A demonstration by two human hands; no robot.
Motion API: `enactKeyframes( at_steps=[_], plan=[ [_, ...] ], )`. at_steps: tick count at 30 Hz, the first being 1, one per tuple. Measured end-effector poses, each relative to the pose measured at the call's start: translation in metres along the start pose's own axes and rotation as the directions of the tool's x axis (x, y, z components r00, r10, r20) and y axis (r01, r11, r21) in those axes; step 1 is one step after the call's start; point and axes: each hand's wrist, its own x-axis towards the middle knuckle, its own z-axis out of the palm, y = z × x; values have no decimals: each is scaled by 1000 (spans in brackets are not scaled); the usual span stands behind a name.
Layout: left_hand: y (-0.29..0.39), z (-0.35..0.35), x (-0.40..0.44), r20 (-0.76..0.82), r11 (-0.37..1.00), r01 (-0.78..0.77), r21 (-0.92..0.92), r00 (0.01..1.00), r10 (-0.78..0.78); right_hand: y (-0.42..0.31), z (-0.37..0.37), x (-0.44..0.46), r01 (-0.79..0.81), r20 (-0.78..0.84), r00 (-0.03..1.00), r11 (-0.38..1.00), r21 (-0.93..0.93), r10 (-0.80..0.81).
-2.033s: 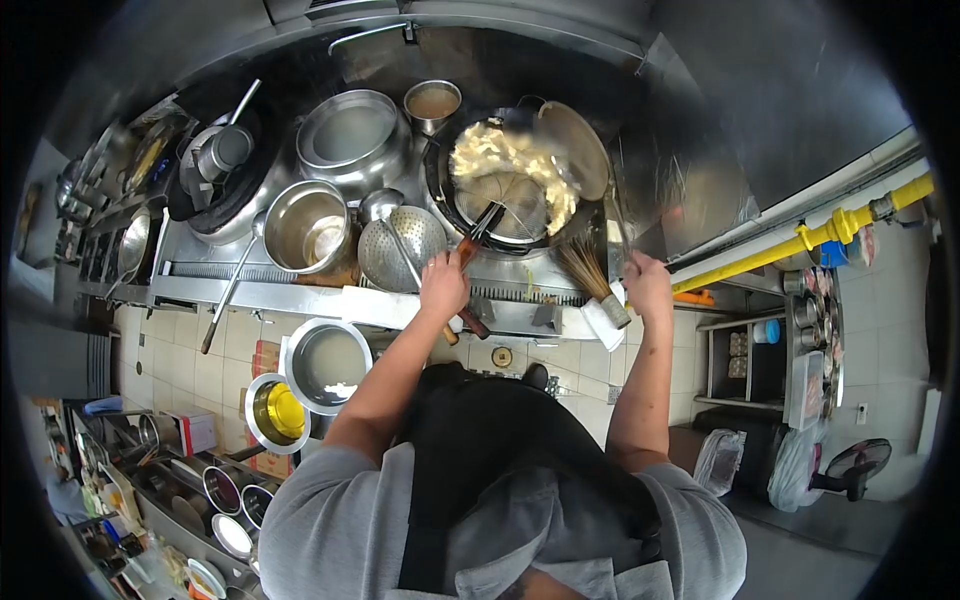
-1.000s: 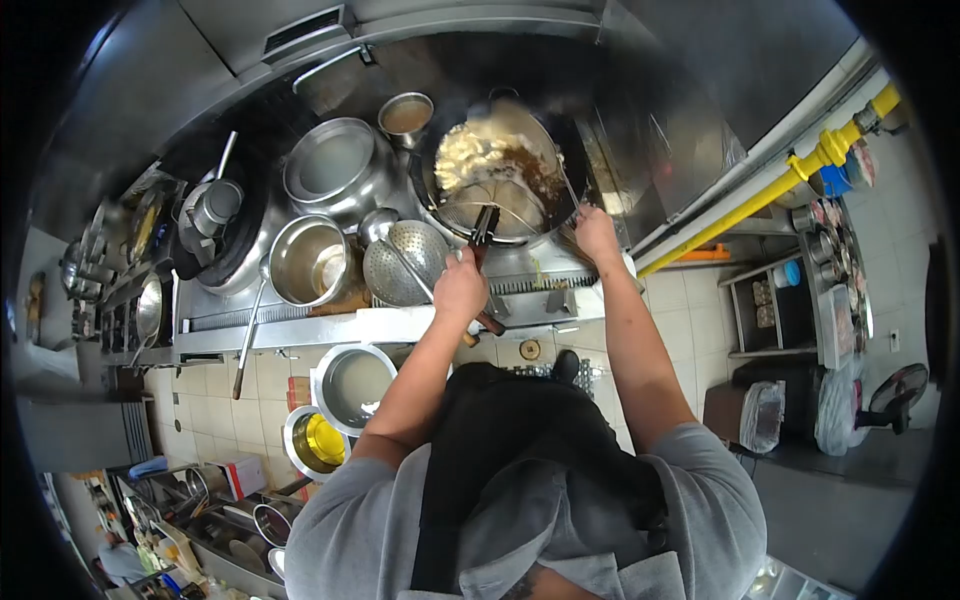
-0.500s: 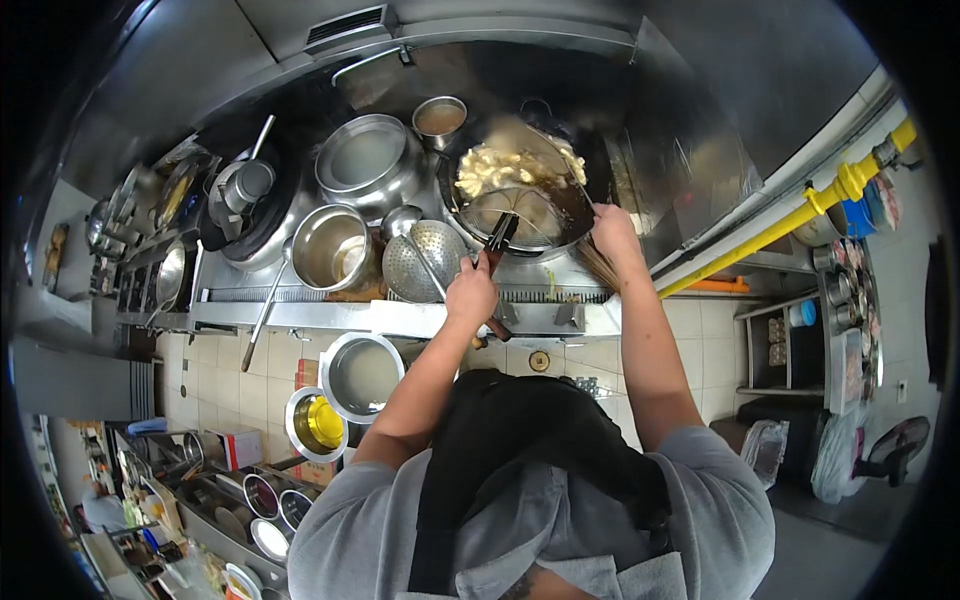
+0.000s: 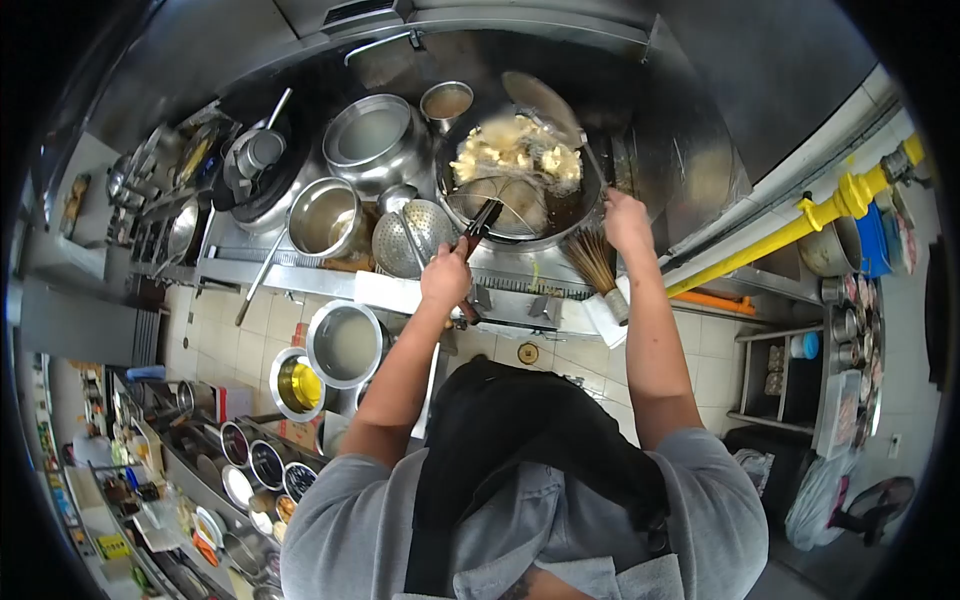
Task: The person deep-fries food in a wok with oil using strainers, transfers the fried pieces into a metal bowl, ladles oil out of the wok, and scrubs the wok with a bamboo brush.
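My left hand [image 4: 445, 280] is closed round the handle of a wire strainer [image 4: 500, 200], whose round head rests over the near side of the wok [image 4: 472, 238]. Pale yellow pieces of food [image 4: 515, 150] lie in bubbling dark oil, with steam above. My right hand [image 4: 628, 222] grips the long handle of a round-headed skimmer [image 4: 540, 100]; its flat disc is raised at the wok's far rim. A bamboo wok brush [image 4: 592, 258] lies just below my right hand. Left of the wok sits a perforated ladle [image 4: 405, 240], close to my left hand.
Steel pots [image 4: 325, 218] and a large lidless pot [image 4: 370, 135] with liquid stand left of the wok. A small pot of brown liquid [image 4: 447, 100] is behind. A yellow pipe [image 4: 850, 200] runs along the right. Below left are a pot of cloudy liquid [image 4: 345, 345] and sauce containers.
The skimmer in my right hand has risen from among the food to the wok's far rim. The food has spread rightward. The bamboo brush shows more fully as the view shifted slightly.
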Motion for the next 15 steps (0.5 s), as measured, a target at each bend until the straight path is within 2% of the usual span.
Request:
enactKeyframes(
  at_steps=[1,6,11,13,14,15],
  plan=[
    [3,-2,-2,-17,1000,-24,3,1000,24,3,-12,-3,-62,0,998,998,-7,62],
    [24,-11,-4,-13,1000,10,-22,1000,-10,40,-11,17,-66,-19,998,995,-71,65],
    [29,-4,-1,3,1000,-10,9,1000,10,52,48,31,-41,-75,996,999,-10,40],
    [29,-5,-2,2,1000,-14,-4,1000,14,42,66,25,-341,156,939,889,306,306],
    [27,-4,-2,4,1000,-21,-14,1000,22,56,93,37,-371,282,918,856,361,279],
    [24,-5,1,2,1000,-26,-14,1000,26,55,98,37,-370,277,919,855,363,280]
  ],
)
